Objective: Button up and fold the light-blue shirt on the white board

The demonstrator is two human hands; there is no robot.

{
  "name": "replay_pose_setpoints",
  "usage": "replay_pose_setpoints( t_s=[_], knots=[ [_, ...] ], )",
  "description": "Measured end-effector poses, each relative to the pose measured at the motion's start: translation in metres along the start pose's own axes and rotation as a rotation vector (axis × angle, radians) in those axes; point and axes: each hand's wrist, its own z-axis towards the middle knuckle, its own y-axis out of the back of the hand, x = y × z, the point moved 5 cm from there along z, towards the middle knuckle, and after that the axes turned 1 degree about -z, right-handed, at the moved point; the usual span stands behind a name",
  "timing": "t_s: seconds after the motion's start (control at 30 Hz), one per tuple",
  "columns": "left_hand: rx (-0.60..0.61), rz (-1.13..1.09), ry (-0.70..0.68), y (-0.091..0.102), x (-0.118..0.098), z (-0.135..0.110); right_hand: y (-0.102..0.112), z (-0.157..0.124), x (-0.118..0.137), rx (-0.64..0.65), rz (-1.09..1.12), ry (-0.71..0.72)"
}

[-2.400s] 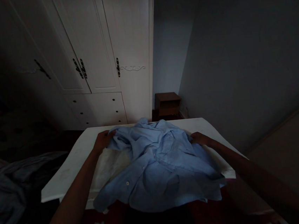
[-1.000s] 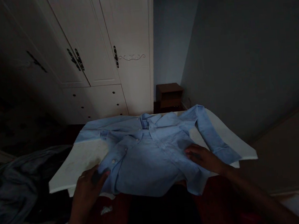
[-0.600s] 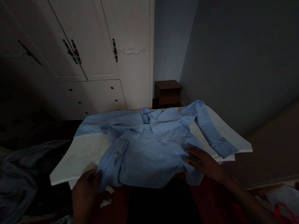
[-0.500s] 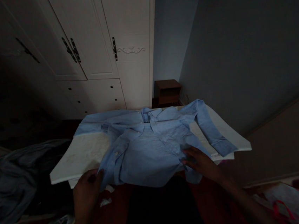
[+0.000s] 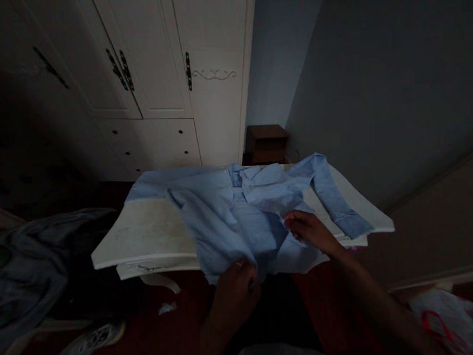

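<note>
A light blue button-up shirt (image 5: 240,216) lies front up on a small white table (image 5: 150,236), collar at the far side and sleeves spread left and right. My left hand (image 5: 234,286) is closed on the shirt's left front panel near the hem and has drawn it across the middle. My right hand (image 5: 308,232) pinches the fabric of the right front panel beside it. The right sleeve (image 5: 335,201) runs down toward the table's right edge.
A white wardrobe with dark handles and drawers (image 5: 157,96) stands behind the table, with a small brown stand (image 5: 264,141) beside it. Dark cloth (image 5: 23,265) lies at left. A shoe (image 5: 89,342) and a plastic bag (image 5: 459,318) are on the floor.
My left hand has carried the shirt's left panel from the table's left front to the middle. My right hand went from lying on the shirt to pinching its fabric. The view shifted slightly.
</note>
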Motion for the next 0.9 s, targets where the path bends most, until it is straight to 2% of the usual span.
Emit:
replay_pose_setpoints(
  t_s=[0.07, 0.13, 0.23, 0.3, 0.4, 0.5, 0.6, 0.73, 0.83, 0.9],
  knots=[
    [0.123, 0.008, -0.011, -0.022, -0.001, 0.002, -0.004, 0.004, 0.010, -0.055, 0.259, -0.044],
    [0.114, -0.051, 0.015, -0.026, 0.008, -0.001, -0.017, 0.008, 0.017, -0.020, 0.399, -0.024],
    [-0.049, -0.209, 0.104, -0.007, 0.036, -0.015, -0.045, 0.011, 0.012, 0.178, 0.365, 0.010],
    [-0.235, -0.272, 0.206, 0.013, 0.064, -0.032, -0.051, 0.012, -0.002, 0.197, 0.275, 0.039],
    [-0.432, -0.264, 0.373, 0.030, 0.105, -0.060, -0.036, 0.014, -0.027, 0.040, 0.137, 0.099],
    [-0.448, -0.249, 0.443, 0.020, 0.131, -0.075, -0.012, 0.019, -0.046, -0.150, -0.001, 0.151],
    [-0.412, -0.326, 0.364, -0.002, 0.140, -0.070, 0.003, 0.028, -0.058, -0.255, -0.114, 0.199],
    [-0.357, -0.427, 0.357, -0.028, 0.140, -0.055, 0.001, 0.039, -0.067, -0.270, -0.205, 0.205],
    [-0.388, -0.458, 0.404, -0.032, 0.135, -0.059, -0.002, 0.040, -0.068, -0.302, -0.266, 0.220],
    [-0.473, -0.384, 0.465, -0.028, 0.131, -0.077, -0.002, 0.038, -0.066, -0.314, -0.294, 0.232]
  ],
)
